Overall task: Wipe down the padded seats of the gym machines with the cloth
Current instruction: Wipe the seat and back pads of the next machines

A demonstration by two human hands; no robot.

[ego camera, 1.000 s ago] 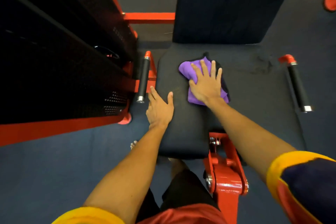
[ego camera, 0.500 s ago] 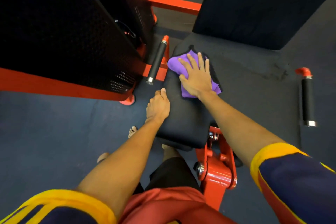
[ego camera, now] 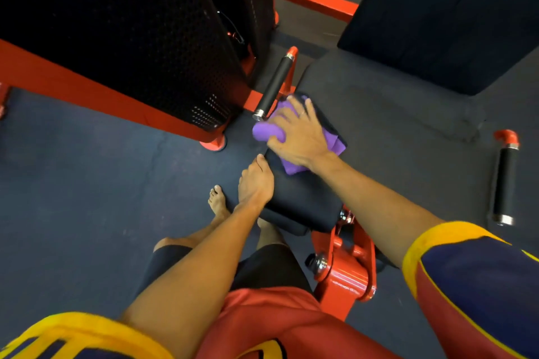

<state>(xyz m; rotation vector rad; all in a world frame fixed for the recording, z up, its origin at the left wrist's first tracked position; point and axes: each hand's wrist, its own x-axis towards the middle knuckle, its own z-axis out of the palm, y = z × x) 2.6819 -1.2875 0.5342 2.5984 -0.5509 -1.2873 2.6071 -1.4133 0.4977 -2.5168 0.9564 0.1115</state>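
Note:
The black padded seat [ego camera: 393,137] of a red-framed machine fills the middle right, with its dark backrest [ego camera: 455,14] behind. A purple cloth [ego camera: 267,131] lies bunched on the seat's left edge. My right hand [ego camera: 297,137] presses on the cloth with its fingers spread, and the cloth bulges out past my thumb. My left hand [ego camera: 256,181] holds the seat's front left edge with the thumb on top; its fingers go down the side, out of sight.
A black handle [ego camera: 275,83] stands just left of the cloth, and a second handle [ego camera: 506,181] is to the right of the seat. The perforated black weight-stack cover [ego camera: 140,38] with its red frame is at the left. A red bracket [ego camera: 344,268] sits below the seat. My bare foot [ego camera: 217,204] is on the dark floor.
My right hand has slid the cloth left and forward across the seat to its left edge, where it bunches up. My left hand has stayed on the seat's edge while the view swung left.

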